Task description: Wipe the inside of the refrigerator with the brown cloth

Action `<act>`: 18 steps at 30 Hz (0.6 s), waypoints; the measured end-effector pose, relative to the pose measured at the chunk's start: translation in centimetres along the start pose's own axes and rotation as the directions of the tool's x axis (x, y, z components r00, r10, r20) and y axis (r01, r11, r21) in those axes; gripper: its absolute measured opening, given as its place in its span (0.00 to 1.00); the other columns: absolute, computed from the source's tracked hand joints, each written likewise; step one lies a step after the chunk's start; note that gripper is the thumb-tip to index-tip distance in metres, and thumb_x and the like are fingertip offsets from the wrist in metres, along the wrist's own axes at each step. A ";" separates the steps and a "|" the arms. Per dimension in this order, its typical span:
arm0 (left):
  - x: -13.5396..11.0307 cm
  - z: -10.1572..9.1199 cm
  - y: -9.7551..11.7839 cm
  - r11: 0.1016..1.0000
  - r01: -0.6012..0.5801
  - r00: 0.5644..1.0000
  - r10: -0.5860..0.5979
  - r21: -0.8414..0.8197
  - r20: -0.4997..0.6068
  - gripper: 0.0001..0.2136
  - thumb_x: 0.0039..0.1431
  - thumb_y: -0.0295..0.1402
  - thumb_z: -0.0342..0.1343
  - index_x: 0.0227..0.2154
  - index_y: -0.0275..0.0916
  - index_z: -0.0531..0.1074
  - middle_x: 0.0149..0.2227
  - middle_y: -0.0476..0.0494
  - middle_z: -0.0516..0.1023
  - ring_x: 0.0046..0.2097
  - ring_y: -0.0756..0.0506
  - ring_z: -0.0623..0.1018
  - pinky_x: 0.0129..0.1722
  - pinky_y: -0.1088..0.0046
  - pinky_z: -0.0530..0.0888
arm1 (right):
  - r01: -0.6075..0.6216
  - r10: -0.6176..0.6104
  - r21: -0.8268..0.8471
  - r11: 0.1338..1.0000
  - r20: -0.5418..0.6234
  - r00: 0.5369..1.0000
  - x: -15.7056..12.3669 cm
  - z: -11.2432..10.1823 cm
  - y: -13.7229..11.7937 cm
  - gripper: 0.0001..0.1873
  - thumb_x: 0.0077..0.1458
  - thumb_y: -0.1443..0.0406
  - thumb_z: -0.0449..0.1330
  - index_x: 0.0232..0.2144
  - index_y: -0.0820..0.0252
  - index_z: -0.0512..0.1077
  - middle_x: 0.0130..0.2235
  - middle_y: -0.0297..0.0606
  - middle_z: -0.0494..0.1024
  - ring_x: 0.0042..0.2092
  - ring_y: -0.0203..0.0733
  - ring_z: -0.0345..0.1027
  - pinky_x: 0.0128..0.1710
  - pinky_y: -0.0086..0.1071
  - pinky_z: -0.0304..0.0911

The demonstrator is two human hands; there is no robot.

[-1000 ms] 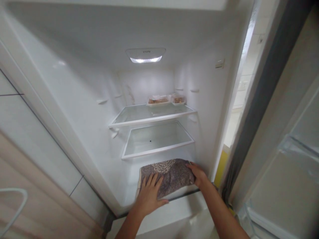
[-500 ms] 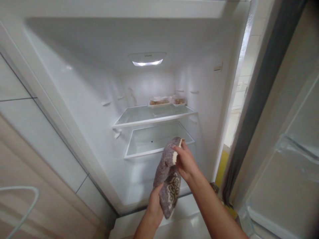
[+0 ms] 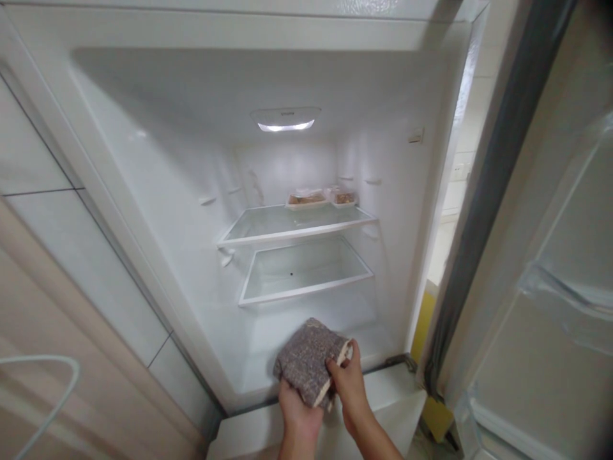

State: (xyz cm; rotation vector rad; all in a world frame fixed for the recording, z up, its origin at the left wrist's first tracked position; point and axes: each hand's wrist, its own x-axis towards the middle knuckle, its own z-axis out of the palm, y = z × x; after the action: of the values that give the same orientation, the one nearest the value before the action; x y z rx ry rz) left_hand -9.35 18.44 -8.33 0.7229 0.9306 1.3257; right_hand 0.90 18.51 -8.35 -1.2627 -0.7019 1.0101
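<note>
A folded grey-brown cloth (image 3: 309,361) with a fuzzy surface and cream edges is held in front of the open fridge, below its shelves. My left hand (image 3: 299,412) holds it from underneath at the near left, and most of its fingers are hidden behind the fabric. At the right side, my right hand (image 3: 348,386) pinches the cream edge between thumb and fingers.
Two clear-wrapped food trays, the left tray (image 3: 306,199) and the right tray (image 3: 343,198), sit on the upper glass shelf (image 3: 268,223). A lower glass shelf (image 3: 268,281) is beneath. The fridge door (image 3: 541,383) stands open at right; a white drawer front (image 3: 253,437) is below.
Both hands have moved lower with the cloth. It was held upright and lengthwise with a patterned side showing; now it is folded more compactly, plain side up.
</note>
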 end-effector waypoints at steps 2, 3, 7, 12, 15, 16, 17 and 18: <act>-0.1 -0.5 0.0 1.000 0.009 1.000 -0.009 0.019 0.005 0.32 0.58 0.57 0.41 0.52 0.42 0.78 0.44 0.34 0.85 0.48 0.34 0.83 0.51 0.45 0.77 | 0.014 -0.014 -0.017 1.000 0.010 1.000 0.1 -0.6 0.6 0.47 0.45 0.59 0.61 0.67 0.57 0.54 0.45 0.43 0.84 0.46 0.50 0.80 0.45 0.39 0.76; -0.1 -0.7 0.1 1.000 0.025 1.000 -0.025 0.015 0.003 0.33 0.58 0.58 0.40 0.52 0.43 0.77 0.46 0.34 0.84 0.49 0.34 0.82 0.51 0.44 0.77 | 0.020 -0.019 -0.026 0.999 0.010 1.000 0.2 -0.8 0.4 0.47 0.45 0.60 0.61 0.67 0.58 0.54 0.45 0.43 0.84 0.45 0.50 0.80 0.45 0.39 0.76; -0.3 -1.7 1.1 0.995 0.043 0.996 -0.049 0.086 0.072 0.39 0.59 0.62 0.33 0.58 0.43 0.73 0.54 0.32 0.81 0.56 0.33 0.80 0.57 0.42 0.73 | 0.086 -0.084 -0.038 0.996 0.062 0.995 1.3 -1.4 -1.3 0.43 0.41 0.64 0.61 0.63 0.60 0.63 0.52 0.46 0.82 0.52 0.51 0.78 0.54 0.43 0.72; -2.0 -0.9 2.2 0.999 -0.051 0.995 0.050 0.018 0.082 0.39 0.61 0.62 0.30 0.64 0.45 0.66 0.62 0.35 0.75 0.62 0.34 0.75 0.62 0.43 0.71 | 0.222 -0.209 -0.187 0.957 0.086 0.974 1.5 -1.9 -1.8 0.26 0.41 0.64 0.61 0.46 0.58 0.78 0.49 0.45 0.83 0.53 0.56 0.76 0.59 0.50 0.69; -2.5 1.1 2.4 0.996 0.022 0.999 -0.026 -0.090 -0.042 0.34 0.62 0.59 0.41 0.61 0.42 0.68 0.62 0.33 0.75 0.61 0.34 0.76 0.60 0.48 0.74 | 0.371 -0.351 -0.229 0.900 0.121 0.928 1.1 -1.5 -1.2 0.28 0.42 0.67 0.58 0.48 0.58 0.79 0.53 0.46 0.82 0.57 0.53 0.74 0.63 0.49 0.65; -2.4 1.7 2.6 0.991 0.077 0.992 -0.087 -0.112 -0.092 0.31 0.61 0.55 0.48 0.59 0.40 0.69 0.61 0.33 0.76 0.59 0.34 0.78 0.59 0.49 0.75 | 0.412 -0.384 -0.227 0.882 0.159 0.910 1.1 -1.4 -1.1 0.28 0.42 0.67 0.57 0.48 0.57 0.79 0.53 0.45 0.82 0.57 0.52 0.74 0.63 0.49 0.65; -2.1 2.1 2.9 0.986 0.121 0.982 -0.135 -0.115 -0.128 0.28 0.59 0.49 0.53 0.58 0.39 0.70 0.59 0.32 0.78 0.57 0.35 0.79 0.57 0.50 0.77 | 0.431 -0.394 -0.227 0.873 0.192 0.899 1.1 -1.3 -0.9 0.27 0.42 0.67 0.57 0.47 0.57 0.80 0.52 0.45 0.82 0.56 0.51 0.74 0.62 0.48 0.66; -1.7 2.4 3.3 0.984 0.147 0.973 -0.163 -0.104 -0.166 0.26 0.57 0.43 0.56 0.57 0.38 0.70 0.56 0.32 0.80 0.55 0.35 0.81 0.55 0.51 0.78 | 0.428 -0.386 -0.233 0.873 0.207 0.899 1.4 -1.5 -0.9 0.25 0.42 0.67 0.57 0.45 0.57 0.80 0.51 0.45 0.83 0.55 0.51 0.75 0.60 0.48 0.68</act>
State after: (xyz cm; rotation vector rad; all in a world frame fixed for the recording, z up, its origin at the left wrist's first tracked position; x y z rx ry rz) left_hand -8.80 17.37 -4.03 0.4591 1.0372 1.2976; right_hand 2.97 19.13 -7.92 -1.2060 -1.2090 0.6770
